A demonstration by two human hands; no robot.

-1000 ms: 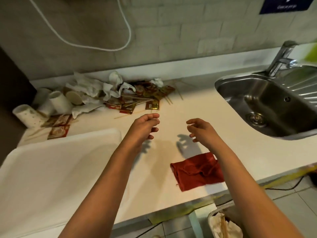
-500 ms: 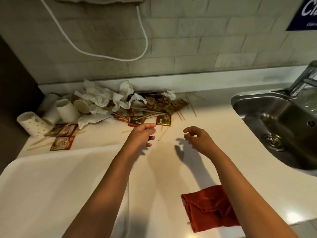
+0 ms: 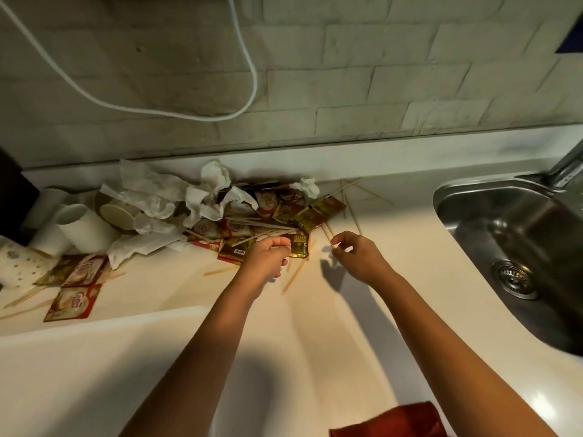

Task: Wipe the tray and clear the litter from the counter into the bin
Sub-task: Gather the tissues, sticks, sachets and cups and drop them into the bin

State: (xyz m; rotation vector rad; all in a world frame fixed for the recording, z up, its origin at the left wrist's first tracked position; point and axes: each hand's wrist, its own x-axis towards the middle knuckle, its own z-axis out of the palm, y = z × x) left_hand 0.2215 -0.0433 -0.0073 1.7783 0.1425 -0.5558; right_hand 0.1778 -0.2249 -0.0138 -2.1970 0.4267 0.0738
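Note:
A heap of litter (image 3: pixel 239 216) lies against the back wall: crumpled napkins, red and gold sachets and thin wooden stirrers. My left hand (image 3: pixel 268 257) is at the heap's front edge, its fingers curled down onto a gold sachet (image 3: pixel 299 246) that lies flat. My right hand (image 3: pixel 356 257) is just right of it, thumb and forefinger pinched at the near end of a wooden stirrer (image 3: pixel 326 231). The white tray (image 3: pixel 79 373) fills the lower left, under my left forearm. A red cloth (image 3: pixel 394 421) lies at the bottom edge, partly hidden by my right arm.
Paper cups (image 3: pixel 79 228) lie tipped at the far left, with more sachets (image 3: pixel 72 302) in front of them. A steel sink (image 3: pixel 520 247) is set into the counter at the right, its tap at the edge. A white cable (image 3: pixel 157 110) hangs on the tiled wall.
Both hands have reached forward to the litter heap. The left now touches the sachets and the right has closed its fingertips at a stirrer. The view moved closer, so the bin is out of sight.

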